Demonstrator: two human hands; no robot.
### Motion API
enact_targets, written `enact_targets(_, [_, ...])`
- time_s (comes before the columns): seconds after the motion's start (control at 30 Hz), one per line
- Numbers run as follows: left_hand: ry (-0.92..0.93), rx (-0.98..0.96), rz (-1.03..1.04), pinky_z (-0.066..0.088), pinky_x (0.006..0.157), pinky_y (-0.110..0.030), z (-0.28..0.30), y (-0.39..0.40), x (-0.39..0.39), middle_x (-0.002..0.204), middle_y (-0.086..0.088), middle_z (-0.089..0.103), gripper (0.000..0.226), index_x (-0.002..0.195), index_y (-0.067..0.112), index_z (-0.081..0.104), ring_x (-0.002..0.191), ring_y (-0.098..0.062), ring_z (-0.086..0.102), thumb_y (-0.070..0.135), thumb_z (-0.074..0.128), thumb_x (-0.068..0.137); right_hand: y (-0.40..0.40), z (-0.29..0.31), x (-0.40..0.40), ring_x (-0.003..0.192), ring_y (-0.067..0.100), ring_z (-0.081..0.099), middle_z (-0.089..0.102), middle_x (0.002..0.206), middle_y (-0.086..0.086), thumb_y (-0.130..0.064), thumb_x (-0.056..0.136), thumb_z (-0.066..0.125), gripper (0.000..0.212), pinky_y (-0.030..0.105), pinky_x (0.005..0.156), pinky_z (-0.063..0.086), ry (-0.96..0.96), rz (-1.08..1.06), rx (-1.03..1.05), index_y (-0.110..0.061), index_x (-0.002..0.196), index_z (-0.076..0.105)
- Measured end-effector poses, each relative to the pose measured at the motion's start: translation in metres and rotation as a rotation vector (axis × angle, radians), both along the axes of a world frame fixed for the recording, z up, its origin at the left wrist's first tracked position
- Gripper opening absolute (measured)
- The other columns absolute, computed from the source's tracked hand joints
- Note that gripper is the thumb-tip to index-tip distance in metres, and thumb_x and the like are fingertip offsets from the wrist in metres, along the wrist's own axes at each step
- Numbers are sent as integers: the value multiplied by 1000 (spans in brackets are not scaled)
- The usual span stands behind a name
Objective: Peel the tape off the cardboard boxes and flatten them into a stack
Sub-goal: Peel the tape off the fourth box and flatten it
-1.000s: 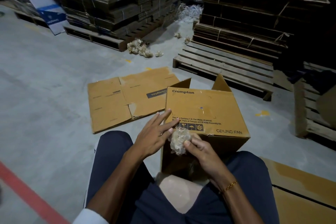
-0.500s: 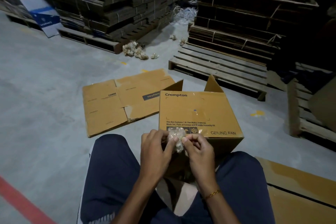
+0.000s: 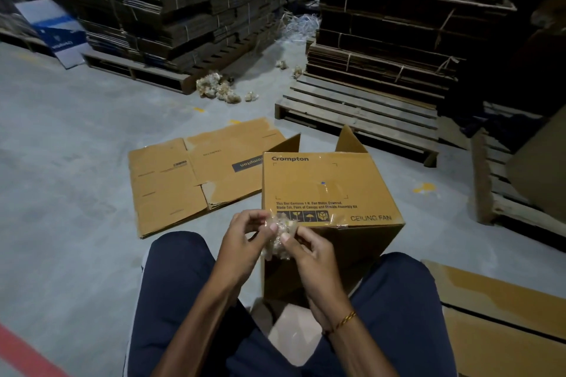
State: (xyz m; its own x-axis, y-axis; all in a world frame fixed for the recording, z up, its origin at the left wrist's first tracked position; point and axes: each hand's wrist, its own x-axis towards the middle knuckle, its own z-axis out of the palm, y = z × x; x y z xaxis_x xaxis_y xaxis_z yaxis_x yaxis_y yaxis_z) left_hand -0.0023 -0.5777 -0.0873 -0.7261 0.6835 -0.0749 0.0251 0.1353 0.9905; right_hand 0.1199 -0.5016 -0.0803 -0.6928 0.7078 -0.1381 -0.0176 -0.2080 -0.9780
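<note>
— What are the hands doing?
— The left hand [image 3: 245, 237] and right hand [image 3: 309, 249] both pinch a crumpled tape wad [image 3: 280, 239] with curled fingers, just near the standing box [image 3: 329, 190].
— And the flattened box [image 3: 196, 174]?
— On the floor [image 3: 76, 162], left of it.

The upright cardboard box [image 3: 329, 190] is tan-brown with dark printed lettering, a row of small dark symbols and one tiny blue spot. The flattened box [image 3: 196, 177] on the floor is the same tan, with a dark navy label strip. The crumpled tape wad [image 3: 280, 239] is clear and pale yellowish. The trousers [image 3: 174, 300] are dark navy. The floor [image 3: 67, 168] is grey, with a red stripe [image 3: 24, 355] and yellow marks [image 3: 424, 187]. A bracelet [image 3: 344, 320] is gold. A leaning panel [image 3: 56, 30] is white and blue.
</note>
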Motion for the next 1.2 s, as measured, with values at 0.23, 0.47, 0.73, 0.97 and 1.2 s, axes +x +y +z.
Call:
enact_targets(0.23, [109, -135, -59, 55, 93, -29, 7, -11, -7, 116, 5, 60, 34, 115, 23, 68, 106, -7, 62, 25, 80, 84, -5, -7, 2, 120, 16, 65, 72, 123, 3, -15, 102, 57, 28, 31, 100, 51, 54, 95, -140, -13, 128, 68])
enact_targets(0.47, [116, -204, -56, 50, 68, -17, 5, -19, -11, 99, 3, 70, 33, 108, 30, 64, 90, -12, 67, 33, 83, 81, -24, -6, -15, 109, 1, 67, 76, 109, -8, -10, 104, 52, 26, 18, 90, 52, -71, 7, -40, -24, 112, 73])
enact_targets(0.73, [731, -317, 214, 41, 61, -31, 4, -21, -18, 84, 6, 63, 19, 100, 19, 61, 72, -17, 57, 24, 76, 88, -10, -15, -1, 96, 7, 58, 70, 100, -12, -18, 99, 58, 18, 29, 81, 51, -275, -87, 923, -25, 110, 69])
enact_targets(0.97, [757, -295, 55, 44, 57, -34, -2, -24, -45, 86, -5, 69, 14, 99, 16, 60, 70, -22, 60, 20, 71, 92, 44, -20, 31, 122, 16, 43, 51, 135, -6, -51, 95, 57, 46, 33, 97, 45, -578, -116, 1162, -24, 132, 58])
enact_targets(1.2, [561, -489, 146, 47, 72, -37, 20, -38, -76, 108, -2, 55, 62, 116, 17, 49, 91, -21, 55, 61, 74, 79, 73, -22, 45, 139, 5, 26, 42, 150, -7, -48, 95, 62, 61, 28, 116, 30, -505, 164, 1056, -20, 148, 47])
